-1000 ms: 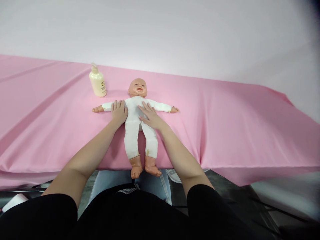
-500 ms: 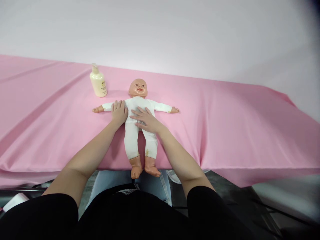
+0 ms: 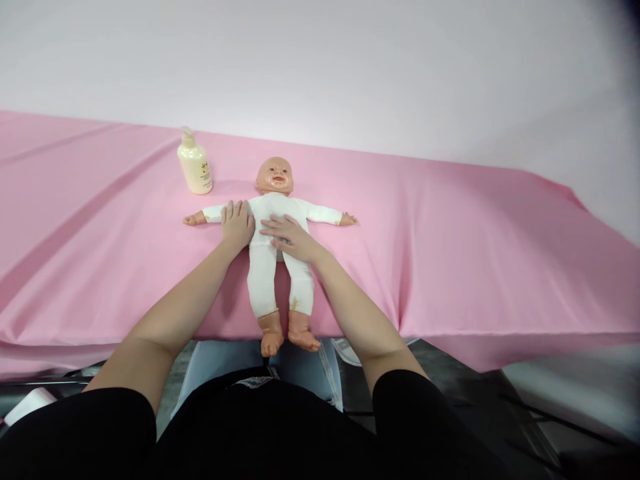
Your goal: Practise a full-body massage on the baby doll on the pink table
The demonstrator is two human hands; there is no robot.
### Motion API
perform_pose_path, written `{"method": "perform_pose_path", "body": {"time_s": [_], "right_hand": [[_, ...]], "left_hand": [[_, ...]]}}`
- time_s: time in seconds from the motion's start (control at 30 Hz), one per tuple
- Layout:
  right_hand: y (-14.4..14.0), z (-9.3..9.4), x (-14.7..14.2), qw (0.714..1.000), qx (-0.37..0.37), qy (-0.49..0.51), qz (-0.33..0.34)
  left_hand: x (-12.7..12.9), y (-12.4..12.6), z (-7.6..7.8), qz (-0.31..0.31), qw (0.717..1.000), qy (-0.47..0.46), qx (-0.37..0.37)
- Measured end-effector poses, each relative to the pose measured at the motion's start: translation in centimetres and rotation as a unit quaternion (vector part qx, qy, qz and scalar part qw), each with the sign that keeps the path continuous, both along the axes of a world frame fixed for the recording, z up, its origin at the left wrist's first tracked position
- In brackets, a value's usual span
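A baby doll (image 3: 260, 280) with a white cloth body lies on its back, head away from me and arms spread wide. Its feet reach over the table's near edge. My left hand (image 3: 237, 225) rests flat against the doll's side, its fingers over the upper arm on the left. Across the doll's belly lies my right hand (image 3: 291, 238), open, with its fingers pointing left. Neither hand grips anything. Part of the doll's torso is hidden under my right hand.
A cream pump bottle (image 3: 196, 168) stands upright beyond the doll's arm on the left. Pink cloth (image 3: 465, 253) with folds covers the table and hangs over its front edge. Behind it rises a pale wall (image 3: 320, 73). A white object (image 3: 31, 404) shows at the lower left.
My right hand's fingers have drawn slightly closer together on the doll's belly. My left hand stays in place; the whole view has shifted very slightly.
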State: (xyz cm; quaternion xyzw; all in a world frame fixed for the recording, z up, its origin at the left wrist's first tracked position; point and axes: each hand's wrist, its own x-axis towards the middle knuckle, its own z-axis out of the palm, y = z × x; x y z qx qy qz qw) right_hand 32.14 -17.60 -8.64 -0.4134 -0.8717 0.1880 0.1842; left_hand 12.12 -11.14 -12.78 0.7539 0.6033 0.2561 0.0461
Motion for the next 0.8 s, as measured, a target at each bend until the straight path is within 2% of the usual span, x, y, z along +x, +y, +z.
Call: {"method": "perform_pose_path", "body": {"time_s": [0.23, 0.43, 0.53, 0.67, 0.8], "right_hand": [[2.6, -2.2, 2.3, 0.989, -0.018, 0.075, -0.123], [4.1, -4.0, 3.7, 0.960, -0.050, 0.138, -0.238], [4.3, -4.1, 4.1, 0.948, -0.051, 0.114, -0.292], [4.2, -4.0, 5.0, 0.921, -0.028, 0.028, -0.387], [4.1, -4.1, 6.1, 0.899, 0.003, -0.010, -0.438]], "left_hand": [[0.1, 0.1, 0.1, 0.002, 1.000, -0.007, -0.006], [-0.1, 0.5, -0.2, 0.007, 1.000, -0.016, -0.008], [-0.1, 0.6, -0.2, 0.004, 1.000, -0.018, -0.009], [-0.4, 0.8, -0.1, 0.002, 1.000, -0.013, -0.014], [-1.2, 1.0, 0.1, 0.000, 1.000, -0.001, -0.003]]}}
